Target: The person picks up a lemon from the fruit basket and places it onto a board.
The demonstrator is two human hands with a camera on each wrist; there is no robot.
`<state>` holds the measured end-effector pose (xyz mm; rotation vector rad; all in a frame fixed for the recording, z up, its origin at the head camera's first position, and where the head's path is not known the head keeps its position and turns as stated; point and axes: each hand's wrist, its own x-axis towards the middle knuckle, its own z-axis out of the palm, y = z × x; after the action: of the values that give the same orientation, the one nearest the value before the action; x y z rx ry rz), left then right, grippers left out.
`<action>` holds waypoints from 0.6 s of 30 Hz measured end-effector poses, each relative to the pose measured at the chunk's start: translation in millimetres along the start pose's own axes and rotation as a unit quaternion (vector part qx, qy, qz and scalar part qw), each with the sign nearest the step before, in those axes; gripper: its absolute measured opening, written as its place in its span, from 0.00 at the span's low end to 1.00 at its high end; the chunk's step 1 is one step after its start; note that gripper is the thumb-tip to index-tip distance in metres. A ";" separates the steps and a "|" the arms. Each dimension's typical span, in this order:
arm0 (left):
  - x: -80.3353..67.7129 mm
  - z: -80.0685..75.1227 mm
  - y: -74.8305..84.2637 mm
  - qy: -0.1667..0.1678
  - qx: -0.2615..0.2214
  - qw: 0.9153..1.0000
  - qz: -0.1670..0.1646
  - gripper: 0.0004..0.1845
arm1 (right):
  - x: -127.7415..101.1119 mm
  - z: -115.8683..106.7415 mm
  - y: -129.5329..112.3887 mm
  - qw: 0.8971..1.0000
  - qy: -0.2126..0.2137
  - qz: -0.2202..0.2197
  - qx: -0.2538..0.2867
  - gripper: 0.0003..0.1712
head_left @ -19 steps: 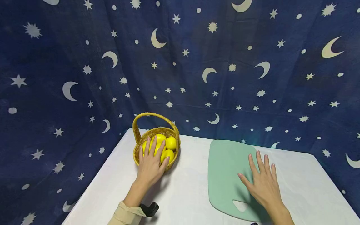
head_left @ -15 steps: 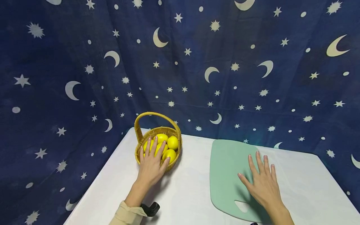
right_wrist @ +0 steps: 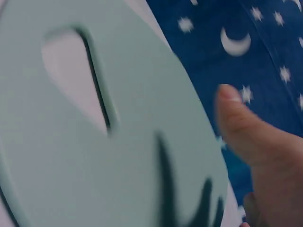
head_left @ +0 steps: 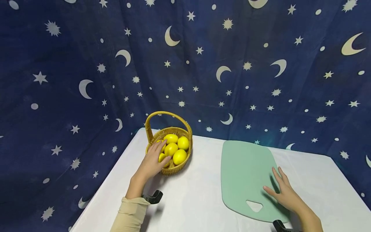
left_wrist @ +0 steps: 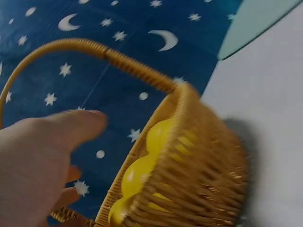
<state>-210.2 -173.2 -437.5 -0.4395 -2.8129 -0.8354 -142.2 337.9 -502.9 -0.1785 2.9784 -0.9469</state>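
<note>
A yellow wicker basket (head_left: 174, 170) with a tall arched handle holds several yellow lemons (head_left: 179, 157). My left hand (head_left: 150, 162) hovers over the basket's left side, fingers extended and thumb apart; whether a fingertip touches a lemon cannot be told. In the left wrist view the left hand (left_wrist: 38, 161) is beside the basket (left_wrist: 203, 165), its thumb stretched out and nothing pinched. A pale green cutting board (head_left: 246, 174) lies flat to the right. Above its right edge is my right hand (head_left: 285, 193), fingers spread and holding nothing, casting a shadow on the board.
Both objects lie on a white-covered table (head_left: 200, 193), the basket near the back left. A dark blue cloth (head_left: 197, 80) with moons and stars hangs close behind and at the left. The board has a cut-out grip hole (head_left: 254, 206) near its front.
My left hand has shifted left across the basket, uncovering more lemons. The right hand has moved right and nearer, turning partly on its side. The head view has shifted slightly.
</note>
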 end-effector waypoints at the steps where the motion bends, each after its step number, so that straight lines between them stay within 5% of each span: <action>1: 4.3 -1.5 -2.5 -0.009 -0.012 1.000 0.007 0.35 | -1.1 -1.0 7.7 1.000 -0.006 0.006 -0.001 0.56; 12: 45.9 14.1 -27.6 -0.085 -0.046 0.995 0.007 0.31 | -1.4 2.3 59.9 0.998 -0.053 -0.009 0.041 0.57; 18: 55.2 23.9 -32.7 -0.065 -0.003 0.998 0.017 0.29 | 7.4 -3.0 69.6 0.995 -0.069 -0.038 0.054 0.55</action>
<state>-274.8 -173.3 -460.1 -0.5605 -2.9125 -0.8383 -157.0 395.2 -540.3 -0.3413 2.8056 -1.0539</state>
